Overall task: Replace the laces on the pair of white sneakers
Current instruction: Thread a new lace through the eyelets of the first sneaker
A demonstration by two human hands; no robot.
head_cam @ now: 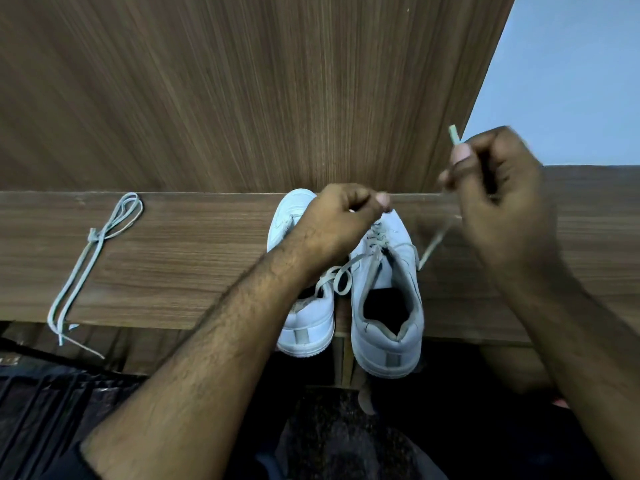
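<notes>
Soft, even light lit the desk (173, 265), the floor below lay dim, the right hand (498, 195) was motion-blurred, and the wide lens bent the edges.

Matt wood-grain shelf (180, 268) and back panel (242, 91); smooth white sneakers (388, 306); flat woven-looking loose lace (91, 251).

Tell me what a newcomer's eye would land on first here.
Two white sneakers stand side by side on the wooden shelf, heels toward the viewer. Above them the right hand pinches a lace end raised high; the left hand hovers over the toes. A knotted spare lace lies far left.
</notes>
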